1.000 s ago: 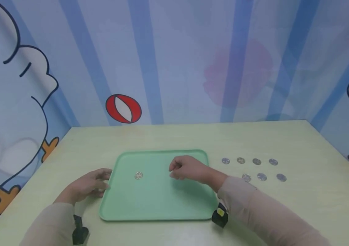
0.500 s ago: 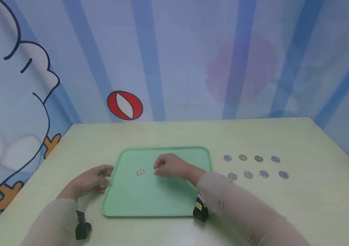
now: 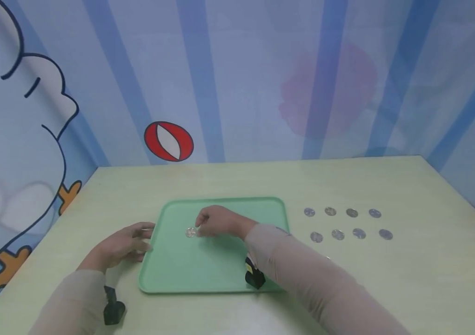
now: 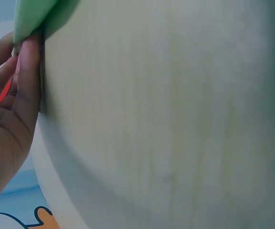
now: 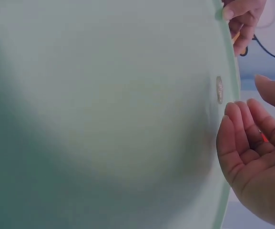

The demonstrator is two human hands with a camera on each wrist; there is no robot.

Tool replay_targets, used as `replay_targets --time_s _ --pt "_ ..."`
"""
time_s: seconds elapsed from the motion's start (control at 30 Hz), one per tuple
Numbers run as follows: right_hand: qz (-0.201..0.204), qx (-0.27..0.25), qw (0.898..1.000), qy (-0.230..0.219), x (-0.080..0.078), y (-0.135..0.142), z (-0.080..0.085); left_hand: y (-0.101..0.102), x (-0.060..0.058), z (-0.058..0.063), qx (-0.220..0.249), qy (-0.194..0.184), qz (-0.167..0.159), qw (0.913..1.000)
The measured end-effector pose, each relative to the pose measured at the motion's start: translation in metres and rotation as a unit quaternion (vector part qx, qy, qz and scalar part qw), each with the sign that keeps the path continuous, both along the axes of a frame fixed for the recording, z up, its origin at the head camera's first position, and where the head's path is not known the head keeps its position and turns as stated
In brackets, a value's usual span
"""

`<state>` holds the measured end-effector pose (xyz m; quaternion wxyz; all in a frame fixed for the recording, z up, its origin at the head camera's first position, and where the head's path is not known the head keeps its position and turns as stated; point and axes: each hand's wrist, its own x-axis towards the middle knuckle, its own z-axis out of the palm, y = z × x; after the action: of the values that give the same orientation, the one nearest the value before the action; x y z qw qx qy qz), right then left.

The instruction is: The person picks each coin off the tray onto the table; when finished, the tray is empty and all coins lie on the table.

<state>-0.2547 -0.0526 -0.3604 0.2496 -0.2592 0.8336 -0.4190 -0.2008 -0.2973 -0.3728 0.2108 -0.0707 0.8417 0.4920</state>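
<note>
A single silver coin (image 3: 190, 232) lies on the green tray (image 3: 216, 284), left of its middle. My right hand (image 3: 219, 221) hovers over the tray, its fingertips right beside that coin in the head view. In the right wrist view the fingers (image 5: 240, 129) are loosely bent, the thumb (image 5: 273, 93) stands apart from them, and nothing is between them. The coin (image 5: 219, 89) shows nearly edge-on there. With its fingertips, my left hand (image 3: 122, 246) touches the tray's left rim. The left wrist view has its fingers (image 4: 28, 78) against the tray's edge.
Several coins (image 3: 337, 234) lie in two rows on the pale table right of the tray. A bit of another shows by the right sleeve (image 3: 304, 274). Behind the table stands a striped blue backdrop (image 3: 254, 93) with cartoon prints.
My right hand has moved left across the tray to the lone coin. Its sleeve has uncovered more of the coins on the right. The left hand stays at the rim.
</note>
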Motion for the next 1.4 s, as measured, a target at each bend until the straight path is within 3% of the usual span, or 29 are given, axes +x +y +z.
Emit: replay_targets --time_s 0.33,0.63,0.87,1.0,1.13,1.23,1.3,1.4 --pt "-0.010 0.020 1.000 -0.005 -0.011 -0.018 -0.007 -0.001 0.000 0.000 0.006 0.000 -0.004 1.0000" --pt "-0.007 0.075 0.995 0.067 -0.014 -0.033 -0.011 -0.001 0.001 0.002 0.001 -0.007 0.001 1.0000" --pt "0.015 0.130 0.979 0.156 -0.010 -0.036 -0.012 -0.001 -0.001 0.001 0.005 -0.005 0.001 1.0000" --pt "0.014 0.143 0.978 0.151 -0.011 -0.038 -0.012 -0.001 -0.001 0.000 0.010 -0.004 0.001 0.9999" --pt "0.017 0.117 0.977 0.178 -0.039 -0.048 -0.052 -0.001 -0.002 0.000 0.008 -0.007 0.002 0.9999" --pt "0.002 0.108 0.974 0.200 -0.038 -0.047 -0.057 -0.001 -0.001 0.001 0.006 -0.009 0.002 0.9999" --pt "-0.010 0.114 0.977 0.180 -0.031 -0.045 -0.047 0.000 0.001 0.002 0.006 -0.009 -0.002 0.9999" --pt "-0.008 0.088 0.983 0.160 -0.042 -0.045 -0.057 0.000 0.001 0.003 0.006 -0.007 -0.001 1.0000"
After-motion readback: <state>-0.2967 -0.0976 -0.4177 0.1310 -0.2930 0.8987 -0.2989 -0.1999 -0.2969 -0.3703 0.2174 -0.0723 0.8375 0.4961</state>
